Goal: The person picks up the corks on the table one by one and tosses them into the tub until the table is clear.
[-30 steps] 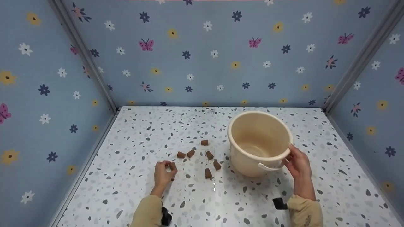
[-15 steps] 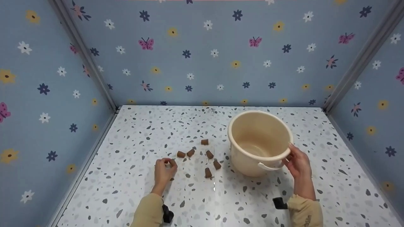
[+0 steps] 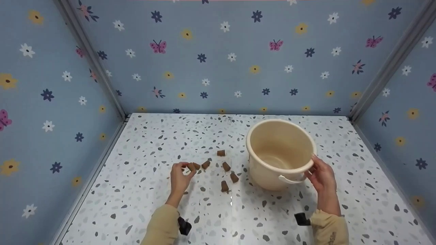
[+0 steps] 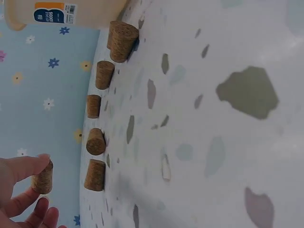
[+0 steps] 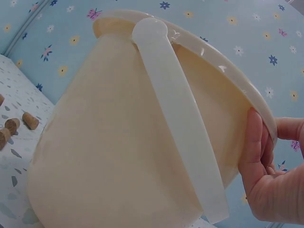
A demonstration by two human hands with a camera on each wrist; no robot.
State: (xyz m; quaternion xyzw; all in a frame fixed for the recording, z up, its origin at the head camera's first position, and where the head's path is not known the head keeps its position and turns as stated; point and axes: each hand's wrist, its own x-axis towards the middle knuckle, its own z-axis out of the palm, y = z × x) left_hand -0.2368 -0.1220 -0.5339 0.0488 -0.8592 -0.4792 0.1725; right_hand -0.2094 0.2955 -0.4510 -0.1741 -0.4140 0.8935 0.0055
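Note:
My left hand (image 3: 180,178) pinches a brown cork stopper (image 4: 42,179) between thumb and finger; in the left wrist view the cork shows above the table level, apart from the other corks. Just beyond it lies another cork (image 3: 196,166), with a further cork (image 3: 205,164) beside that one. Several more, such as this cork (image 3: 224,186), lie scattered towards the bucket. On the right stands a cream plastic bucket (image 3: 262,173), and no cork shows inside it. Its rim is gripped by my right hand (image 3: 322,175), thumb and fingers on either side of the edge.
The bucket's white handle (image 5: 183,123) hangs down its side. A speckled white table (image 3: 143,143) lies beneath everything. Blue floral panels (image 3: 218,68) enclose the back and both sides, joined by grey corner posts (image 3: 92,61).
My left hand has lifted its cork and shifted forward and slightly right, close to the neighbouring corks. The right hand and the bucket have stayed in place.

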